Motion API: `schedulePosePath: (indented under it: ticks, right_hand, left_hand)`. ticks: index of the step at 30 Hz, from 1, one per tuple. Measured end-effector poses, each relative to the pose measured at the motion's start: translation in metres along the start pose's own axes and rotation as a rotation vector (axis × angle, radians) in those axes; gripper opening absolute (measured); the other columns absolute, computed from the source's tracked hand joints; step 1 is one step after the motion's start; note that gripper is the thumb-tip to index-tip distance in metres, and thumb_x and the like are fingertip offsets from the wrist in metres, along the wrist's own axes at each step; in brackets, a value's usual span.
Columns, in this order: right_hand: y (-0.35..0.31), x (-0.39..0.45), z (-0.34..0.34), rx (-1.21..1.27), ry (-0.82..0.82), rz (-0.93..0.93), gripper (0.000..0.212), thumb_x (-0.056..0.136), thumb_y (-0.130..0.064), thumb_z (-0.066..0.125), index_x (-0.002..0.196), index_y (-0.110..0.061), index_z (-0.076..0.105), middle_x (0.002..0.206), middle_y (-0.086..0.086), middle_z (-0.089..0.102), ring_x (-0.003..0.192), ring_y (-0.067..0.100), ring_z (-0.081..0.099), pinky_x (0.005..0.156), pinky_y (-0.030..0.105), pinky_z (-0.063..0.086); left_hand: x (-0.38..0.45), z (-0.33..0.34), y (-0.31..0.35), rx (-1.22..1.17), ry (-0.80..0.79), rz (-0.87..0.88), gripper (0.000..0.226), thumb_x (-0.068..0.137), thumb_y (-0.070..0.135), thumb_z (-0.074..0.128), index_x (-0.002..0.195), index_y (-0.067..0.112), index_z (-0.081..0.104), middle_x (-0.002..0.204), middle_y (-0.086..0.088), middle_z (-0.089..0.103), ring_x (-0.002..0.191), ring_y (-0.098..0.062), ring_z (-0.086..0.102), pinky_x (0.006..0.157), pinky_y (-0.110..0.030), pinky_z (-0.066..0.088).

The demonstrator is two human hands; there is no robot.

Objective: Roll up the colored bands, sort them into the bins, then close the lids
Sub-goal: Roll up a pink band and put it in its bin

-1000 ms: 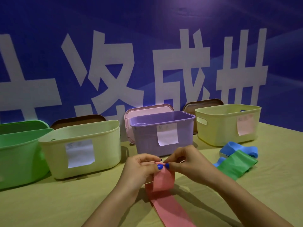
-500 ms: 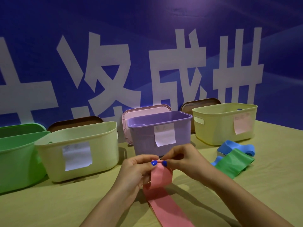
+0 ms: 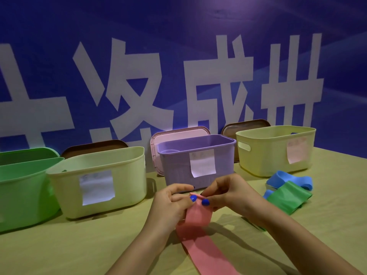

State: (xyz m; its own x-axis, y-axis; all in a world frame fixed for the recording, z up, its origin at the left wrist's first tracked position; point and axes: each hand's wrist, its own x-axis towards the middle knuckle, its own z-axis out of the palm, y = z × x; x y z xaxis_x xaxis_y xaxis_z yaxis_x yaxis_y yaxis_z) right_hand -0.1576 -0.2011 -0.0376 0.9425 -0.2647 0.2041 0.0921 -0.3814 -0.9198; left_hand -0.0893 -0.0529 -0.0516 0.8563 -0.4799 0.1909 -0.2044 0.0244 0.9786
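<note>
Pink band end now curled tighter than a second ago, pinched between left hand and right hand, tail trailing below them on desk; rolling barely begun.

dim, bluish cast | soft shadows | wide-angle bowing at edges

Blue backdrop: large white characters, "成" legible, rest cropped. Bin notes: writing unreadable.
</note>
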Motion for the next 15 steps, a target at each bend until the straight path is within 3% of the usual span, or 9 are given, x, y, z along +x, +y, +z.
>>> schedulePosePath:
  ticks: [3, 7, 11, 15]
  right_hand:
    - [-0.0002, 0.0001, -0.0011, 0.025, -0.008, 0.018, 0.019, 0.073, 0.005, 0.073, 0.066, -0.011, 0.068, 0.062, 0.005, 0.068, 0.058, 0.013, 0.065, 0.061, 0.023, 0.056]
    - [0.0006, -0.0003, -0.0009, 0.026, -0.03, 0.053, 0.013, 0.076, 0.006, 0.07, 0.074, -0.007, 0.068, 0.062, 0.007, 0.065, 0.057, 0.012, 0.063, 0.059, 0.022, 0.055]
    - [0.0015, 0.0013, -0.0011, -0.011, -0.034, 0.061, 0.011, 0.077, 0.006, 0.07, 0.079, -0.005, 0.068, 0.065, 0.008, 0.065, 0.056, 0.009, 0.063, 0.057, 0.019, 0.053]
    - [0.0026, 0.0014, -0.001, -0.04, -0.012, 0.04, 0.013, 0.078, 0.005, 0.07, 0.081, -0.007, 0.066, 0.065, 0.007, 0.063, 0.057, 0.009, 0.061, 0.055, 0.018, 0.051]
  left_hand:
    - [0.0001, 0.0016, -0.0009, -0.027, -0.005, -0.017, 0.019, 0.083, -0.003, 0.065, 0.094, 0.012, 0.067, 0.084, -0.016, 0.073, 0.085, -0.042, 0.066, 0.073, -0.045, 0.048]
    - [-0.0024, 0.0015, 0.0, 0.004, -0.028, -0.023, 0.023, 0.084, -0.003, 0.062, 0.095, 0.016, 0.068, 0.08, -0.011, 0.074, 0.062, -0.018, 0.063, 0.048, -0.021, 0.043]
    - [-0.0034, 0.0028, -0.0008, 0.055, -0.045, 0.015, 0.018, 0.083, -0.004, 0.063, 0.087, 0.011, 0.073, 0.066, -0.007, 0.069, 0.039, -0.003, 0.047, 0.04, -0.017, 0.035]
    - [-0.0037, 0.0035, -0.0017, 0.114, -0.044, 0.078, 0.02, 0.082, -0.002, 0.066, 0.084, 0.016, 0.074, 0.067, -0.001, 0.072, 0.045, -0.001, 0.055, 0.045, -0.017, 0.041]
